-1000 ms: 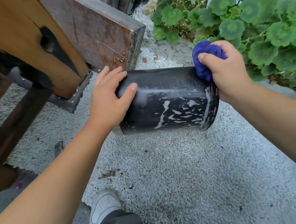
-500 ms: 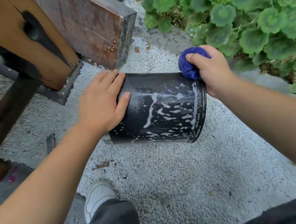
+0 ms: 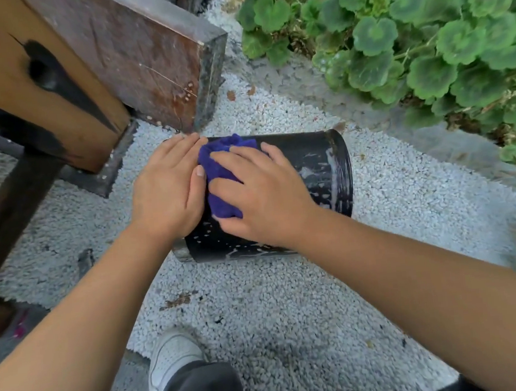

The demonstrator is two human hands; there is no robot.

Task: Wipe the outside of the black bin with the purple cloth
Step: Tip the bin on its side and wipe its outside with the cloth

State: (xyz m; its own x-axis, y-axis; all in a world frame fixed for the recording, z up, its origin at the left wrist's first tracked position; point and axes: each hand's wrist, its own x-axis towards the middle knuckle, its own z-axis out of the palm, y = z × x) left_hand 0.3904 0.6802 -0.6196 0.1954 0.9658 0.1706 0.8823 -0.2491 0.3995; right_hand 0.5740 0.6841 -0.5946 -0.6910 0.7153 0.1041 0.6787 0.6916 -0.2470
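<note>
- Main risk imo: the black bin (image 3: pixel 316 161) lies on its side on loose gravel (image 3: pixel 292 302), so a hard push could roll it off.
- Soapy streaks near the rim might get missed.
- Right hand (image 3: pixel 259 192) presses flat, fingers spread, on the purple cloth (image 3: pixel 220 180) atop the bin; left hand (image 3: pixel 167 185), flat, braces just beside it.

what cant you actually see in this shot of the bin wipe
Head view:
- Black bin left end and middle: covered by the left hand and right hand.
- Bin's underside: turned to the gravel.
- Purple cloth: mostly under the right hand.
- Bin's inside: faces away.
</note>
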